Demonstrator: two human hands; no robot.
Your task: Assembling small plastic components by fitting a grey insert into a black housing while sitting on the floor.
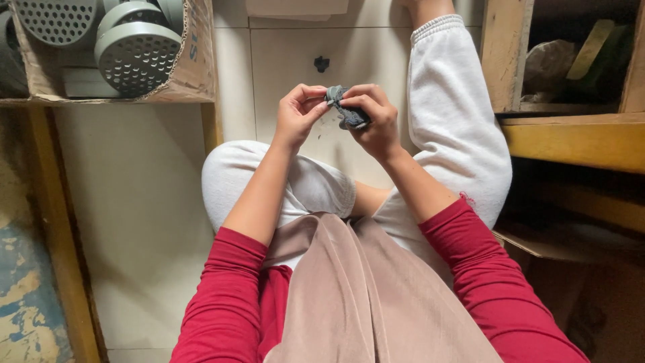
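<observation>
A small grey part [348,114], dark and crumpled-looking, sits between both hands, above the person's lap and the pale floor [134,202]. The right hand [375,121] wraps it from the right, fingers [359,101] clamped on it. The left hand [297,111] pinches its upper left end, fingertips pressed together on it. Below are white trousers [457,128] and red sleeves [222,302]. At upper left a cardboard box [195,67] holds grey perforated discs [138,57]. A small dark bit [322,64] lies on the floor. At right stands a wooden shelf [571,138].
</observation>
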